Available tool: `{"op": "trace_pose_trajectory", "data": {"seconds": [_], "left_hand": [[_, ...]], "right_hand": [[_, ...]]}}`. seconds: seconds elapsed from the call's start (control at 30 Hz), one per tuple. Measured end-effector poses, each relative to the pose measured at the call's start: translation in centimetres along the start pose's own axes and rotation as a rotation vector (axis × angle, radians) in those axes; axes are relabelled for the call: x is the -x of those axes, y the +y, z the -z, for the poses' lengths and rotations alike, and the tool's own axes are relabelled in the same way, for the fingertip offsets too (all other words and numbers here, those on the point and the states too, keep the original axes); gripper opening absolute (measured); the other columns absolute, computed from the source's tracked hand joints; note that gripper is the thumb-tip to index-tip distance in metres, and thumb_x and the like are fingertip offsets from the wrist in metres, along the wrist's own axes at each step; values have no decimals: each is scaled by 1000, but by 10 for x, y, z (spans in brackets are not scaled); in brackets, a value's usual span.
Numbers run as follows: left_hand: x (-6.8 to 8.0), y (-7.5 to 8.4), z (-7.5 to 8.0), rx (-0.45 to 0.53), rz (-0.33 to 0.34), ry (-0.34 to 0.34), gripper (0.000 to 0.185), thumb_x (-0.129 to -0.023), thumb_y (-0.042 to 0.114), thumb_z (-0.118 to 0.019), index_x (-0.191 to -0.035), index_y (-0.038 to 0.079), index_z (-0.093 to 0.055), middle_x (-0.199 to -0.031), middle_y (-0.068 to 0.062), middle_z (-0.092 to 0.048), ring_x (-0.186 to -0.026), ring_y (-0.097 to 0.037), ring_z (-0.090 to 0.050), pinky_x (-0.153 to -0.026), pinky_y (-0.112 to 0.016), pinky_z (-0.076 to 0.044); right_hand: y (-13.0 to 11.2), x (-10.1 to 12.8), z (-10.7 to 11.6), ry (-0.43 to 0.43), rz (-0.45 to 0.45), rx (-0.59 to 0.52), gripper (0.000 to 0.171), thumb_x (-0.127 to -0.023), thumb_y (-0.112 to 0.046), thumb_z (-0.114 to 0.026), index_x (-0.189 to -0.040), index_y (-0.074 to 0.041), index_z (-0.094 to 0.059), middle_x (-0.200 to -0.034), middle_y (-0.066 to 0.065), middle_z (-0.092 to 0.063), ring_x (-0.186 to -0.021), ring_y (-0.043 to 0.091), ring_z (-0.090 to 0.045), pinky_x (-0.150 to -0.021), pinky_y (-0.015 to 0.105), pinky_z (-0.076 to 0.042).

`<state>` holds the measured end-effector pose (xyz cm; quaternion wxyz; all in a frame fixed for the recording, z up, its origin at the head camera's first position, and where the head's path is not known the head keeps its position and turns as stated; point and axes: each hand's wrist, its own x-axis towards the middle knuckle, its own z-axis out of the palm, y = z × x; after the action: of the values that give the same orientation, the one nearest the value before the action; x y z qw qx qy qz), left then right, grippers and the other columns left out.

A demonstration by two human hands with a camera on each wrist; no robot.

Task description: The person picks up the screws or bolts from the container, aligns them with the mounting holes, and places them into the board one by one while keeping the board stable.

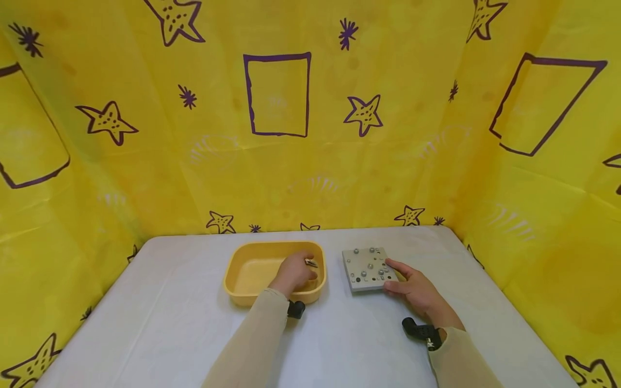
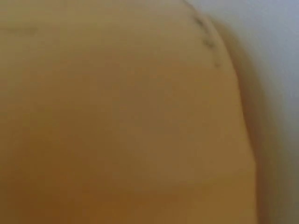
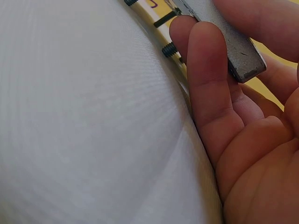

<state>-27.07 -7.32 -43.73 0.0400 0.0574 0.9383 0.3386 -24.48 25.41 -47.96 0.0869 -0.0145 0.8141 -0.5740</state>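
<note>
A light grey metal plate [image 1: 363,269], with holes and several screws standing in it, is right of centre in the head view. My right hand [image 1: 414,288] grips its right edge, thumb at the near corner. In the right wrist view, fingers [image 3: 209,70] curl by the plate's edge [image 3: 233,44], and a black threaded screw end [image 3: 169,50] sticks out beyond. My left hand [image 1: 295,271] reaches into the right end of a yellow plastic bin [image 1: 237,293]. A small shiny metal piece [image 1: 310,263] shows by its fingers; whether they pinch it cannot be seen.
Both things are on a white-covered table [image 1: 335,345]. Yellow patterned cloth [image 1: 276,183] encloses the table at the back and sides. The bin's wall [image 2: 140,116] fills most of the blurred left wrist view.
</note>
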Motion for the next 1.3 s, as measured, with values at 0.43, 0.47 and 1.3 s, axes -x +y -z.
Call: {"op": "trace_pose_trajectory", "data": {"seconds": [0.43,0.47,1.3], "left_hand": [[-7,-8,-6,-157,-158,-32,23,-76,6,-77,-99,7,-74,-98,-4,-68,-91,-22,-59,-86,-36,-48],[-7,-8,-6,-161,-157,-33,22,-77,6,-77,-98,7,-75,-97,-4,-67,-90,-22,-59,-86,-36,-48],[4,1,10,260,0,18,31,-88,7,-71,-119,4,-69,-110,-8,-65,-97,-26,-58,-90,-43,-48]], "right_hand": [[-1,1,0,1,-8,4,84,-78,-38,-83,-152,-21,-45,-160,12,-28,-146,36,-15,-114,61,-3],[0,1,-1,0,-7,-1,85,-78,-38,-83,-152,-21,-45,-160,12,-28,-146,36,-16,-113,61,-3],[0,0,0,-10,-2,-29,86,-77,-37,-84,-152,-20,-45,-160,13,-27,-144,36,-20,-114,61,-4]]}}
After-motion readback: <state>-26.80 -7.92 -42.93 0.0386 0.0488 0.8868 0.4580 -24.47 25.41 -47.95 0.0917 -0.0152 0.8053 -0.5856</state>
